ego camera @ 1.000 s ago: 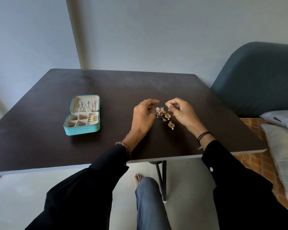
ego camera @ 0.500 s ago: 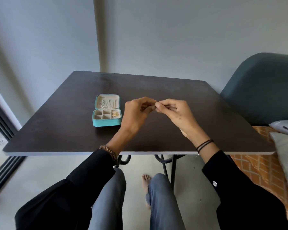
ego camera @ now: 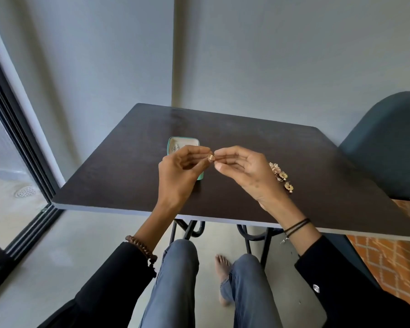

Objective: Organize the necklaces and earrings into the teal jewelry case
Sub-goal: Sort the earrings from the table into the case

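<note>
1. Both hands, down at the loose pile a second earlier, were raised above the dark table (ego camera: 246,133) with their fingertips meeting.
2. Gold earring (ego camera: 211,157): small, leaf-shaped, ribbed openwork face. It was pinched between the left hand (ego camera: 180,176) and the right hand (ego camera: 246,176), in the air in front of the case.
3. Teal jewelry case (ego camera: 184,138): open, cream-lined, mostly hidden behind the left hand.
4. Loose earrings (ego camera: 279,174): a gold floral cluster on the table, just right of the right hand.

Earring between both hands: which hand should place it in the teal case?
Left, probably. Both pinch the earring, but the left hand is nearest the teal case; the right hand sits farther off.
</note>
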